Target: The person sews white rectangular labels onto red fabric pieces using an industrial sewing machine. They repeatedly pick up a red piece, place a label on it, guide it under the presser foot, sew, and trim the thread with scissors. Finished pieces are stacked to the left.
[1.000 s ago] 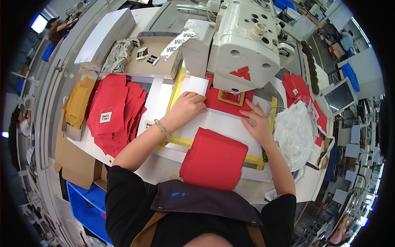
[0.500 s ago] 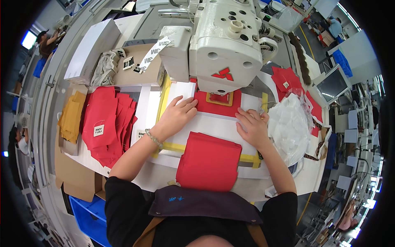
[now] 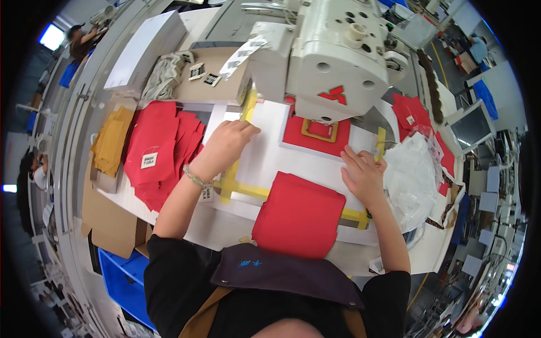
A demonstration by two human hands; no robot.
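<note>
a pale worktable (image 3: pixel 205 230) spreads beneath a person's bare forearms, loaded with red cloth and boxes. at its far side stands a white sewing machine (image 3: pixel 341 70), its head above the work. below the machine lies a white sheet (image 3: pixel 262 155), bordered by strips of yellow tape (image 3: pixel 251 188).

a long white box (image 3: pixel 143 53) sits at the far left, beside a shallow cardboard tray (image 3: pixel 183 93). nearer the person, a fanned pile of red pieces (image 3: pixel 152 129) shows a pale tag on top. a second, neater red stack (image 3: pixel 298 214) rests front and center, between the forearms and overlapping the white sheet. to the right, a clear bag (image 3: pixel 411 180) bulges with white material; at the far left edge, yellow pieces (image 3: pixel 112 141) lie in a narrow box.

a red panel (image 3: pixel 293 132) lies on the white sheet, its far part under the machine's head. the left hand (image 3: pixel 228 141) — fingers close together, loosely bent — is over the sheet's left taped border, well apart from the panel; whether it grips anything cannot be told. the right hand (image 3: pixel 363 172) is spread, fingertips at the panel's near right corner, holding nothing visible.

a small yellow frame (image 3: pixel 319 138) sits on the panel. a beaded bracelet (image 3: pixel 197 177) circles the left wrist — and, smallest, two dark-and-white labels (image 3: pixel 211 80) lie in the tray.
</note>
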